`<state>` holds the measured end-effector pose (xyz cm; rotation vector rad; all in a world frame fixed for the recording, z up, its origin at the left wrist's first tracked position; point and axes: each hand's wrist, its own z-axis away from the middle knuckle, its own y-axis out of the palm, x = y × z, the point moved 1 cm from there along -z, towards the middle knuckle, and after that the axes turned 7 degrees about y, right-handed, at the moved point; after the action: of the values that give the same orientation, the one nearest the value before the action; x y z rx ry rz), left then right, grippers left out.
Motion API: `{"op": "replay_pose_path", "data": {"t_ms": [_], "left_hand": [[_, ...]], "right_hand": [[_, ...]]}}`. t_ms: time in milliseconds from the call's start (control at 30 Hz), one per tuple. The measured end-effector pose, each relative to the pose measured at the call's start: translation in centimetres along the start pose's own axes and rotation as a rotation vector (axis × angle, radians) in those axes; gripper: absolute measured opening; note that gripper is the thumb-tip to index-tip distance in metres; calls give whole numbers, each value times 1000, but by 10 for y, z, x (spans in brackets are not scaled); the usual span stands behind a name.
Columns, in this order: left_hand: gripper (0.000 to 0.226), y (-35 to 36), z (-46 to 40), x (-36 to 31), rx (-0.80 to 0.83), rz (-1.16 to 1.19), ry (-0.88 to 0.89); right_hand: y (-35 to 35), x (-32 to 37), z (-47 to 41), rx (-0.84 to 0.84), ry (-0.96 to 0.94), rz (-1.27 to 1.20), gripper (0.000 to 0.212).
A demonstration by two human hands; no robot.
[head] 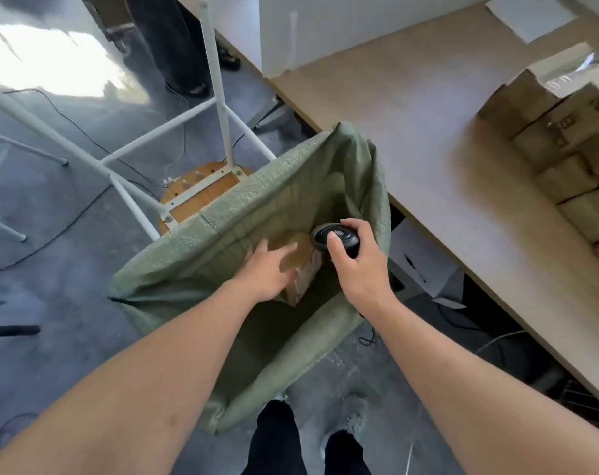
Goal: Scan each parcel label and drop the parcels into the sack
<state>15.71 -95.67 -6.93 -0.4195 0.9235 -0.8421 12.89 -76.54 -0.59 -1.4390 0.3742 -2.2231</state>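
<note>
A green woven sack [291, 186] stands open on the floor beside the table. Over its mouth is a brown cardboard parcel [304, 269]. My left hand [267, 272] lies on top of the parcel with the fingers nearly straight; whether it grips the box cannot be told. My right hand [359, 265] grips a black handheld scanner [335, 236] just right of the parcel, thumb on top. More brown parcels [565, 138] are stacked in rows at the right end of the table.
A light wooden table [428, 132] runs along the right. An overturned white-legged stool [202, 186] props the sack's far rim. Cables trail over the grey floor, and another person's legs [181, 46] stand at the back. My own feet are below the sack.
</note>
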Motion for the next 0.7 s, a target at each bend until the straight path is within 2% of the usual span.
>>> {"op": "replay_pose_path", "data": {"t_ms": [233, 467, 700], "left_hand": [[61, -11, -4, -33, 25, -366, 180], [58, -41, 13, -78, -37, -521, 279], [56, -51, 41, -140, -97, -602, 371]], "right_hand": [[-6, -3, 2, -69, 26, 19, 35], [-23, 12, 18, -92, 23, -15, 32], [-74, 23, 47, -196, -10, -131, 33]]}}
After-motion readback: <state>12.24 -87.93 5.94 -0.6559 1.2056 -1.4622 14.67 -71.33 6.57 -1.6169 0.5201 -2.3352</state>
